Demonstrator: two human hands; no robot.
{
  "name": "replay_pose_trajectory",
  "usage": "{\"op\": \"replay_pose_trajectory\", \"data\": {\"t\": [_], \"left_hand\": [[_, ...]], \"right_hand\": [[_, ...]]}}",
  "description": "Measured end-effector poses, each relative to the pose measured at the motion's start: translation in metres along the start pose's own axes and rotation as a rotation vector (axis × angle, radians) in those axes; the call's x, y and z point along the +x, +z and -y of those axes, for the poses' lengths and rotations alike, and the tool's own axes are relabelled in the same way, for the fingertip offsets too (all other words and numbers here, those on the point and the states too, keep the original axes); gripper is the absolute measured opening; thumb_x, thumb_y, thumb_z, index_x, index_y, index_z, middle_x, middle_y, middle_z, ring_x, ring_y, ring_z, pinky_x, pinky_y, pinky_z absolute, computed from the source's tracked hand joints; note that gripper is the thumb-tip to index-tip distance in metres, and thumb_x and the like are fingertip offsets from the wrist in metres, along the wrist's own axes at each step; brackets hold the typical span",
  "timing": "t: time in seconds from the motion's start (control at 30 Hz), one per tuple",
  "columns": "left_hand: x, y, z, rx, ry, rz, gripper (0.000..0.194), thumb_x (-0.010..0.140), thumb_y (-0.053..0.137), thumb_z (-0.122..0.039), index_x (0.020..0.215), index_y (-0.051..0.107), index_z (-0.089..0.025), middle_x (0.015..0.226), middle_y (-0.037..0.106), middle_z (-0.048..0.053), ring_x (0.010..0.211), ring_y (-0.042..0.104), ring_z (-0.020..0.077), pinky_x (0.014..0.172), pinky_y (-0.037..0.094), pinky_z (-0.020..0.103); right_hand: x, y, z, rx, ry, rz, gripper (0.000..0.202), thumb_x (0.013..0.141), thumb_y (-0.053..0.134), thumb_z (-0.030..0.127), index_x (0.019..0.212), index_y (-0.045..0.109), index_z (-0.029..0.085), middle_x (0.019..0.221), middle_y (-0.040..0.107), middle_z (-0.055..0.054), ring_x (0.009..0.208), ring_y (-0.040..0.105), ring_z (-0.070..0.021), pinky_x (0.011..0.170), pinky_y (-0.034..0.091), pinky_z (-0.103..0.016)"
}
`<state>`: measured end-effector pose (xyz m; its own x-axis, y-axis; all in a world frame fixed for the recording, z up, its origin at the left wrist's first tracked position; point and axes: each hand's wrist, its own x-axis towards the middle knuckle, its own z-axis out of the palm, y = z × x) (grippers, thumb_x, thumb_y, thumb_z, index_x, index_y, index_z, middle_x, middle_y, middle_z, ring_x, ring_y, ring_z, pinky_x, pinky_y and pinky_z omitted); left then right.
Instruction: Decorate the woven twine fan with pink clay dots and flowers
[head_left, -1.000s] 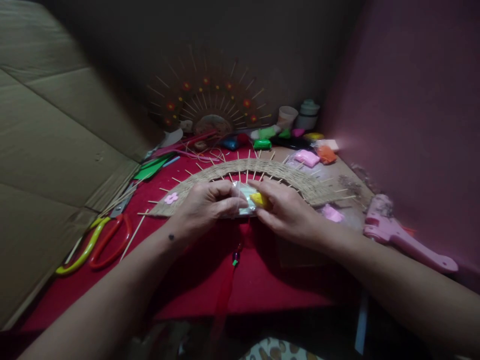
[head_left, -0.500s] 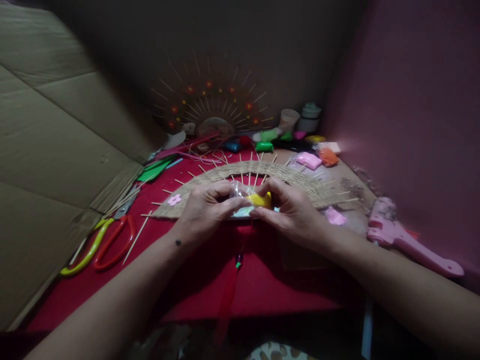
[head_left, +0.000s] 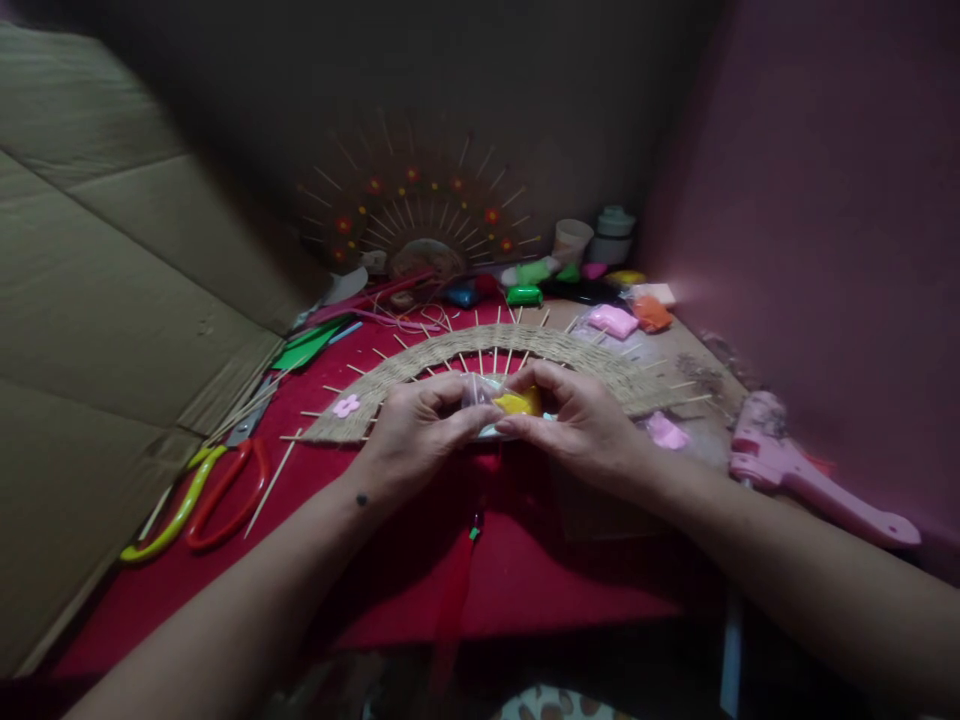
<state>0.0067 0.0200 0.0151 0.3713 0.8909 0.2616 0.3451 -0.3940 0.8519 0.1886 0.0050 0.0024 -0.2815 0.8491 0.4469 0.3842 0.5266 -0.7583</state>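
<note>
Both hands meet over the middle of a woven fan point(head_left: 450, 345) with thin sticks poking out of its curved edge. Between them is a small clear packet with something yellow point(head_left: 517, 402) inside. My left hand point(head_left: 427, 420) pinches the packet's clear left end. My right hand point(head_left: 566, 415) has its thumb and fingers closed round the yellow part. A pink flower point(head_left: 346, 406) lies on the fan's left end. The fan's lower middle is mostly hidden behind the hands.
Red-and-yellow scissors point(head_left: 232, 495) lie at left beside a cardboard wall point(head_left: 112, 300). A pink glue gun point(head_left: 810, 475) is at right. Colourful packets, a cup point(head_left: 572, 241) and a decorated fan point(head_left: 412, 215) stand behind. A red tassel point(head_left: 457, 600) hangs in front.
The view has shifted slightly. Both hands still hold the packet, and its yellow part shows at a slightly different angle between the fingers.
</note>
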Motion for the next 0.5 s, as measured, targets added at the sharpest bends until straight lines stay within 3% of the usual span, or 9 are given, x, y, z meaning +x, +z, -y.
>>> {"op": "replay_pose_trajectory", "data": {"t": [0.2, 0.4, 0.5], "left_hand": [[-0.001, 0.003, 0.002, -0.078, -0.025, 0.032, 0.010, 0.074, 0.067, -0.023, 0.067, 0.067, -0.016, 0.064, 0.057, 0.000, 0.057, 0.052, 0.0100, 0.050, 0.042, 0.020], [0.003, -0.008, 0.001, -0.522, -0.327, 0.265, 0.013, 0.072, 0.072, -0.021, 0.062, 0.067, -0.015, 0.072, 0.062, 0.004, 0.059, 0.055, 0.0106, 0.053, 0.046, 0.022], [0.009, -0.019, 0.004, -0.710, -0.381, 0.149, 0.008, 0.066, 0.074, -0.017, 0.063, 0.068, -0.013, 0.091, 0.067, 0.010, 0.065, 0.059, 0.0121, 0.055, 0.050, 0.024]], "right_hand": [[0.001, 0.000, 0.004, 0.257, 0.151, 0.037, 0.011, 0.074, 0.067, 0.020, 0.076, 0.057, 0.015, 0.065, 0.052, 0.003, 0.060, 0.047, -0.0092, 0.057, 0.039, -0.023], [0.002, 0.001, 0.010, 0.573, 0.321, 0.076, 0.021, 0.069, 0.073, 0.025, 0.070, 0.054, 0.017, 0.066, 0.055, 0.003, 0.061, 0.051, -0.0104, 0.059, 0.042, -0.026], [0.005, -0.002, 0.009, 0.555, 0.362, -0.033, 0.019, 0.067, 0.072, 0.021, 0.069, 0.054, 0.016, 0.065, 0.055, 0.004, 0.057, 0.048, -0.0084, 0.054, 0.039, -0.023]]}}
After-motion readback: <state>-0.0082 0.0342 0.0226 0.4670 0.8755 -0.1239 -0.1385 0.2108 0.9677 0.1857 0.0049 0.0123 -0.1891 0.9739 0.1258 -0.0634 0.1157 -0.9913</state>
